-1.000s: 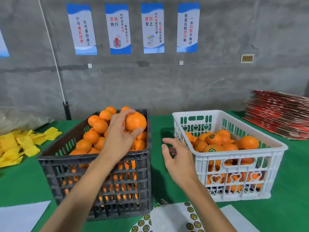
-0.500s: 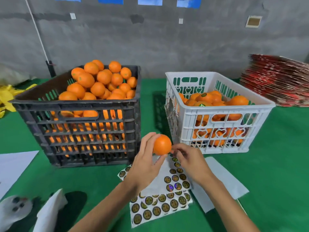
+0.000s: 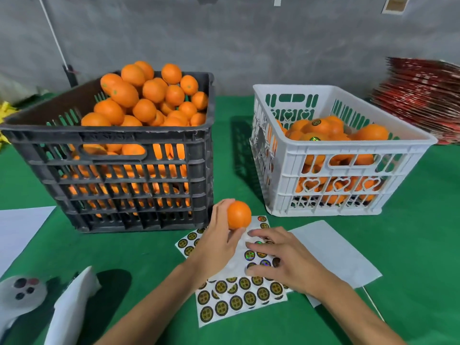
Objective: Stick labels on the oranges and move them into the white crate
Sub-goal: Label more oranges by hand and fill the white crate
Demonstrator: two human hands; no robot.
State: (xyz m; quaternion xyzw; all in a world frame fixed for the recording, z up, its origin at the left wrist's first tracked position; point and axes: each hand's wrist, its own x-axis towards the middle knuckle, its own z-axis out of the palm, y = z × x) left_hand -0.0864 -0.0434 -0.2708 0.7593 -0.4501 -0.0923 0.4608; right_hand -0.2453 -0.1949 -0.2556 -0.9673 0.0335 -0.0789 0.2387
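Far left edge: white paper sheet (image 3: 17,230) flat on the green table cover (image 3: 410,245); below it a curled strip of white backing paper (image 3: 67,312).
Left of centre: black crate (image 3: 119,180), heaped above its rim with unlabelled oranges (image 3: 139,100).
Centre foreground: left hand (image 3: 216,242) holds one orange (image 3: 239,214) off the table, fingers and thumb curled around it; orange sits just in front of the black crate's right corner and above the label sheets. No label visible on the face of the orange that shows.
Under the hands: label sheets (image 3: 239,300) with round gold-and-black stickers, lying on the table cover, overlapping; some holographic ones next to the right fingers.
Right of centre: right hand (image 3: 281,262) lies palm down on the label sheets, fingers spread and slightly bent, tips touching the stickers; whether a label is pinched: cannot tell.
Beside the right hand: another white paper (image 3: 341,252), partly under the sheets.
Right: white crate (image 3: 343,170), partly filled with oranges, two showing round labels (image 3: 316,122) on top.
Far right: stack of red flat cartons (image 3: 420,100) near the wall
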